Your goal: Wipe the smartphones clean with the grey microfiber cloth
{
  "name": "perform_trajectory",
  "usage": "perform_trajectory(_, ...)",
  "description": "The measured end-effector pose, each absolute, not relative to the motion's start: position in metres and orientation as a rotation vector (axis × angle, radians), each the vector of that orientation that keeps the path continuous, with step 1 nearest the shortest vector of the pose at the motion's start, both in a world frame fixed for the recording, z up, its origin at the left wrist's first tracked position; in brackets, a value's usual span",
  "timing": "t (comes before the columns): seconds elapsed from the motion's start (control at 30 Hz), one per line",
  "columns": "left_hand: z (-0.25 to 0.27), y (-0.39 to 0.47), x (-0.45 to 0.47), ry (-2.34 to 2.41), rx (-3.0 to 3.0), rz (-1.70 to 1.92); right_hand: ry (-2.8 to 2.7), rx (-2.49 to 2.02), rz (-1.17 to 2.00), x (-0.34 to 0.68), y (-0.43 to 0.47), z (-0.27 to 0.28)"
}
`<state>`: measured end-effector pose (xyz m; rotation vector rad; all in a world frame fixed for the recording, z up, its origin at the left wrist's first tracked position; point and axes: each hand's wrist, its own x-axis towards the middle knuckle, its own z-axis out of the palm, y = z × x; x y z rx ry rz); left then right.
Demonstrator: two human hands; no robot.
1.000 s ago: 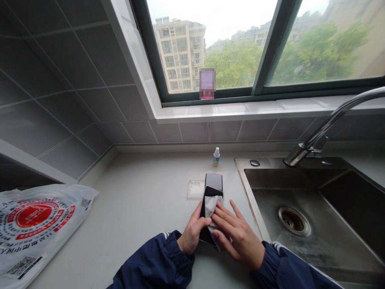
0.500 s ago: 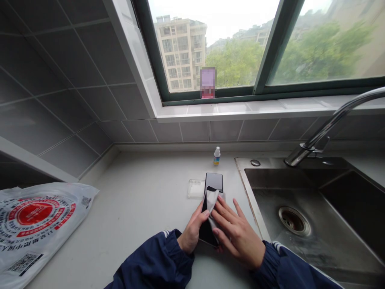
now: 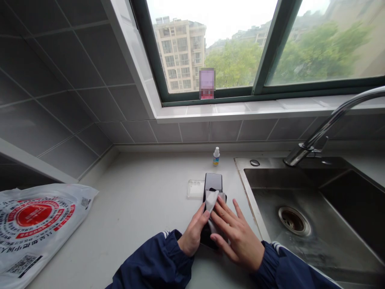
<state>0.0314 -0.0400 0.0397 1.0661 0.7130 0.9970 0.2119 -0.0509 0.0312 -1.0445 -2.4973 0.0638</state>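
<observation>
My left hand (image 3: 194, 230) grips a dark phone (image 3: 207, 237) by its left side, with the thumb over the near face. A pale grey cloth (image 3: 211, 200) lies bunched across this phone. My right hand (image 3: 237, 235) presses the cloth against it, fingers stretched together and covering much of the surface. Just beyond, a second phone (image 3: 213, 180) rests flat on the counter, partly hidden by the held one. Left of it is a clear phone case (image 3: 195, 190). A small white-capped bottle (image 3: 216, 157) stands upright farther back.
To the right, a steel sink (image 3: 249, 200) is set into the white counter (image 3: 141, 208), with a chrome faucet (image 3: 319, 132) arching over it. A white plastic bag (image 3: 60, 241) with red print occupies the left front. A window ledge (image 3: 234, 109) runs behind.
The held phone has turned slightly, and its face is seen at a shallower angle. My right hand and the cloth have shifted a little left over it.
</observation>
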Motion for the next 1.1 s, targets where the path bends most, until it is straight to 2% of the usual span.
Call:
perform_trajectory(0.27, 0.043, -0.041, 0.029, 0.645, 0.931, 0.842, -2.423, -1.147, 0.016, 0.214, -0.047, 0.029)
perform_trajectory(0.43, 0.040, -0.040, 0.030, 0.702, 1.049, 1.009, -2.540, -1.005, 0.102, 0.209, -0.053, 0.036)
perform_trajectory(0.67, 0.038, -0.038, 0.033, 0.590, 1.026, 1.008, -2.426, -1.091, 0.066, 0.211, -0.051, 0.034)
perform_trajectory(0.87, 0.025, -0.041, 0.029, 0.658, 0.969, 1.052, -2.561, -0.967, 0.137, 0.210, -0.054, 0.042)
perform_trajectory(1.03, 0.028, -0.044, 0.029, 0.544, 0.801, 0.805, -2.423, -1.130, 0.019, 0.215, -0.049, 0.032)
perform_trajectory(1.1, 0.029, -0.045, 0.031, 0.512, 0.762, 0.836, -2.411, -1.117, 0.033, 0.214, -0.049, 0.033)
